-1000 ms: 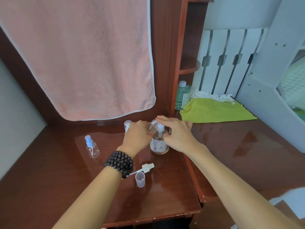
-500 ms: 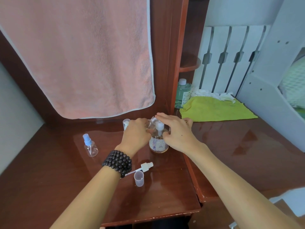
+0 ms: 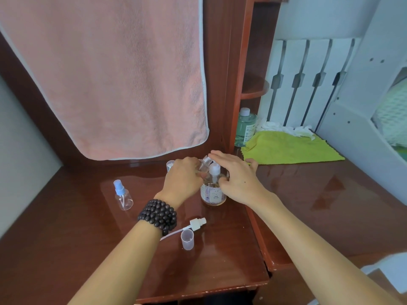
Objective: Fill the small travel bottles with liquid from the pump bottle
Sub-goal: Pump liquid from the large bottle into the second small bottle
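Note:
A clear pump bottle (image 3: 213, 193) with a white pump head and a pale label stands on the brown desk. My left hand (image 3: 182, 178) grips a small clear travel bottle (image 3: 203, 163), tilted with its threaded neck at the pump spout. My right hand (image 3: 236, 176) rests over the pump head with the fingers laid across its top. A second small travel bottle (image 3: 123, 195) with a blue spray cap stands upright to the left. A white spray top with its tube (image 3: 193, 224) lies on the desk beside a small clear cap (image 3: 187, 238).
Another small clear item (image 3: 169, 165) stands behind my left hand. A pink towel (image 3: 110, 73) hangs at the back. A green bottle (image 3: 244, 126) and a green cloth (image 3: 288, 148) sit at the right. The desk front edge (image 3: 198, 291) is near.
Both hands stay at the pump bottle. The view has shifted slightly; no clear movement of the bottles shows.

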Demonstrator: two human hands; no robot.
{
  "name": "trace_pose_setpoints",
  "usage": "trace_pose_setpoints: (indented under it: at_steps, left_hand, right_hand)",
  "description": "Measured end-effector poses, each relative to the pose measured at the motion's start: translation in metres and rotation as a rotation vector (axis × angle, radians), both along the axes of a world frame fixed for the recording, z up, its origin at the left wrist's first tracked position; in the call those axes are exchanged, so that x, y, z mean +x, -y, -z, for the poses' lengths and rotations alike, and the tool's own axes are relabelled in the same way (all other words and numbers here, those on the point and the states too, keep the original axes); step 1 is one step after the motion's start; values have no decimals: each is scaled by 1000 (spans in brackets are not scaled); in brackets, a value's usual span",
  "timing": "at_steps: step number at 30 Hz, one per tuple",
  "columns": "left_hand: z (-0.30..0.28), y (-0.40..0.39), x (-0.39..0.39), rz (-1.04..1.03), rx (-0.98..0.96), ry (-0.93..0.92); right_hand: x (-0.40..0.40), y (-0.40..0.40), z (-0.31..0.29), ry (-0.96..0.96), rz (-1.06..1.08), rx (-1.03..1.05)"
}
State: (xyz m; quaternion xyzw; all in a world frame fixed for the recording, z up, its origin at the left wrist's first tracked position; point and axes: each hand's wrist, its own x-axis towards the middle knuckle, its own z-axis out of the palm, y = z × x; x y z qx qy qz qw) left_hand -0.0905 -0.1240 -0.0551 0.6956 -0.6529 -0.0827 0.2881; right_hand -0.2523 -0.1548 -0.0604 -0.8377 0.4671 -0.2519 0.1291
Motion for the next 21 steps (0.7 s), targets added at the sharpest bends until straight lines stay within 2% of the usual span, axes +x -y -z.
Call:
trace_pose_setpoints:
  at_steps: [11, 21]
  left_hand:
    - [11, -1, -3, -17, 43, 4]
    - [3, -2, 0, 15, -17, -38]
  right_hand:
    - [0, 1, 16, -9, 15, -23]
    - [-2, 5, 3, -1, -27, -34]
